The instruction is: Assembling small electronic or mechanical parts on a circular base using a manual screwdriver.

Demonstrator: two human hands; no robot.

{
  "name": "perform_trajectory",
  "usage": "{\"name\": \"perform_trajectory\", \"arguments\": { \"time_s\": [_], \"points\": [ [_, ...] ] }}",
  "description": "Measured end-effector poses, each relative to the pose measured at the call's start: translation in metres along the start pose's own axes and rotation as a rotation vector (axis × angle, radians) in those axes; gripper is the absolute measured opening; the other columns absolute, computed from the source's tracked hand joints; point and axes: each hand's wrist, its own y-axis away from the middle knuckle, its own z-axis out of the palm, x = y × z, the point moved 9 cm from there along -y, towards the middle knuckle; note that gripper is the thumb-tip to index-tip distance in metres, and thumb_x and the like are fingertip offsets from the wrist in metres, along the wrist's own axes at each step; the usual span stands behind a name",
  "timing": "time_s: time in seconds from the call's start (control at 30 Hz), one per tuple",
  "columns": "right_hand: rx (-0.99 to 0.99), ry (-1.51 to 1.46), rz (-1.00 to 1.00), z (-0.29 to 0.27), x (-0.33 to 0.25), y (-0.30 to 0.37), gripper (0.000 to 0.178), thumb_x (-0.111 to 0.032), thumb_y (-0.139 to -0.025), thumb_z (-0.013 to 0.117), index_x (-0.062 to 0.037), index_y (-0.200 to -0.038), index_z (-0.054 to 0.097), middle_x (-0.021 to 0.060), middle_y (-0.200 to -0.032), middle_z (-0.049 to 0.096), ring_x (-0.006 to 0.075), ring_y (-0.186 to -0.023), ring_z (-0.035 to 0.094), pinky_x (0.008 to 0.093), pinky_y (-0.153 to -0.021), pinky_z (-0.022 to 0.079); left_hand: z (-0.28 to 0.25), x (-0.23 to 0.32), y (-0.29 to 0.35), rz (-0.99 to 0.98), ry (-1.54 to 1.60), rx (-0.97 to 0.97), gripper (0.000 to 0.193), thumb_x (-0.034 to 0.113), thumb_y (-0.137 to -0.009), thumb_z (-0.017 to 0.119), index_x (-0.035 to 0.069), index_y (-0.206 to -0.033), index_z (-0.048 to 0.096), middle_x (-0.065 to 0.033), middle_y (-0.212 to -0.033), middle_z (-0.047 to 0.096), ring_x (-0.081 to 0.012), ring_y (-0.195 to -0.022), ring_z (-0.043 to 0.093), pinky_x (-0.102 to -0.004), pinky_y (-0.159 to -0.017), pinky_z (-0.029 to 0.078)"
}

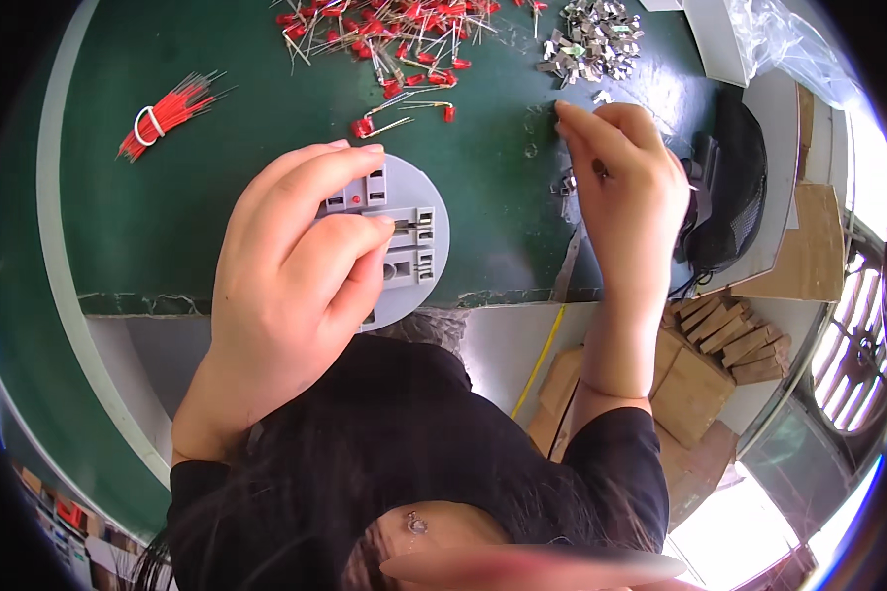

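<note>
Over my feed I find the round grey fixture (436, 197) at the near edge of the green table (503, 261), partly under the left hand (286, 256), clearly the nearer one. The thumb and forefinger there stand part-way apart over its blocks; whether they grip a small part, I cannot tell. I see the right hand (631, 182) well apart, thumb and forefinger drawn close near the metal clips (596, 44); what they hold, I cannot tell. From that hand the fixture lies leftward and nearer the edge. The disc is round, but its middle block (414, 215) runs left to right, its notched end pointing right
</note>
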Motion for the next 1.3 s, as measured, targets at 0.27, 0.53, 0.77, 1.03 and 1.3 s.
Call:
{"name": "perform_trajectory", "arguments": {
  "time_s": [0.27,0.53,0.77,1.03,1.3],
  "points": [
    [-0.039,-0.336,0.145,-0.006,-0.043,0.026,0.028,0.000,-0.076,0.076,-0.0097,-0.102,0.072,0.0067,-0.095,0.068,0.0219,-0.069,0.064,0.0347,-0.061,0.050,0.000,-0.001,0.010,-0.064,-0.009,0.002,0.025,-0.011,-0.074,0.074,0.004,-0.091,0.064,-0.0145,-0.124,0.065,-0.0351,-0.117,0.061,-0.0398,-0.092,0.053],
    [0.032,-0.594,-0.044,0.017,-0.098,0.052,0.038,0.000,-0.071,0.079,-0.0126,-0.107,0.074,0.0004,-0.092,0.067,0.0162,-0.069,0.061,0.0303,-0.055,0.042,-0.002,-0.001,0.015,-0.069,-0.075,0.081,0.024,-0.011,-0.072,0.074,0.004,-0.087,0.063,-0.0126,-0.122,0.067,-0.0330,-0.114,0.063,-0.0391,-0.091,0.053],
    [0.133,-0.457,-0.052,0.014,-0.089,0.057,0.035,-0.002,-0.072,0.081,-0.0135,-0.104,0.075,-0.0013,-0.088,0.066,0.0151,-0.062,0.058,0.0292,-0.054,0.040,-0.003,-0.001,0.015,-0.063,-0.067,0.099,0.024,-0.009,-0.072,0.075,0.005,-0.085,0.061,-0.0113,-0.120,0.068,-0.0325,-0.109,0.064,-0.0392,-0.090,0.052],
    [0.037,-0.516,0.116,0.010,-0.080,0.052,0.022,-0.001,-0.072,0.081,-0.0096,-0.090,0.071,0.0030,-0.083,0.064,0.0176,-0.062,0.060,0.0306,-0.055,0.044,-0.003,-0.002,0.013,-0.070,-0.064,0.094,0.024,-0.007,-0.069,0.074,0.006,-0.083,0.059,-0.0108,-0.117,0.069,-0.0331,-0.107,0.064,-0.0403,-0.089,0.051],
    [0.032,-0.612,0.177,0.019,-0.075,0.051,0.020,0.000,-0.071,0.080,-0.0075,-0.084,0.066,0.0059,-0.082,0.064,0.0192,-0.064,0.061,0.0308,-0.056,0.047,-0.003,-0.001,0.012,-0.047,-0.095,0.109,0.025,-0.006,-0.066,0.074,0.007,-0.081,0.058,-0.0109,-0.115,0.069,-0.0333,-0.104,0.066,-0.0406,-0.087,0.051]
  ]
}}
